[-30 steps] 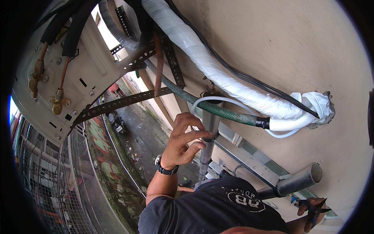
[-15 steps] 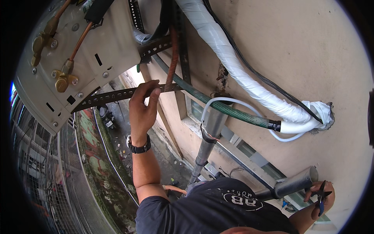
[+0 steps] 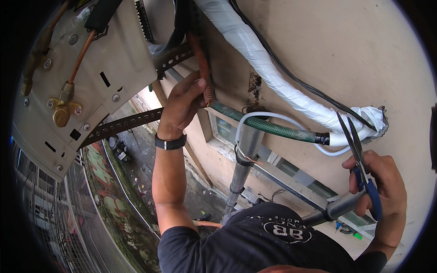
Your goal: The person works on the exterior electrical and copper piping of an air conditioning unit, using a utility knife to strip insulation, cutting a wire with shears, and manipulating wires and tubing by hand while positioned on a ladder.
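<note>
My left hand grips a ribbed orange-brown hose where it meets a green braided hose that runs along the beige wall. A black watch sits on that wrist. My right hand holds blue-handled scissors, their blades slightly apart and pointing up at the white-taped end of a thick white-wrapped pipe bundle. A thin white cable loops under the bundle.
An outdoor air conditioner unit with brass valves and copper pipes hangs at upper left on perforated metal brackets. A grey vertical pipe and a grey bar stand below. Wire mesh and a long drop lie at left.
My left hand rose from the grey pipe to the orange hose and closed on it. My right hand lifted the scissors from the lower edge toward the taped pipe end.
</note>
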`<action>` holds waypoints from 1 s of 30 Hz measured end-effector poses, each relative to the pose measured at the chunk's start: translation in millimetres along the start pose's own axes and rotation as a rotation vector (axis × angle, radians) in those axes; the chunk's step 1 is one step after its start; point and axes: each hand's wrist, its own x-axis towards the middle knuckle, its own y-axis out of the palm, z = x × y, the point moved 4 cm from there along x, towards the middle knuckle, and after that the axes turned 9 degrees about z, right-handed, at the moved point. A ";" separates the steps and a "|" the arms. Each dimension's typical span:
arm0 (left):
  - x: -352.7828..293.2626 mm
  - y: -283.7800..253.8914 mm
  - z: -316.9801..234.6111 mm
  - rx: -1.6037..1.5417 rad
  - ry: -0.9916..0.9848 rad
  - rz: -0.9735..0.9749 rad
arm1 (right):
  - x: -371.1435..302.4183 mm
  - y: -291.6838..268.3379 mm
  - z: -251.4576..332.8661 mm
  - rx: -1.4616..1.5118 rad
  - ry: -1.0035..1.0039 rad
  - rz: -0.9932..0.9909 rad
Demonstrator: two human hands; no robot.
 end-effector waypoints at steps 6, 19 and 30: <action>1.6 5.2 21.5 -0.333 0.073 -0.001 | 110.5 46.1 30.5 0.525 0.159 0.390; 2.6 9.6 46.2 -0.476 0.213 0.060 | 148.2 112.6 8.4 0.790 0.265 0.490; 5.5 9.2 49.7 -0.487 0.227 0.100 | 163.6 132.7 -12.1 0.826 0.148 0.278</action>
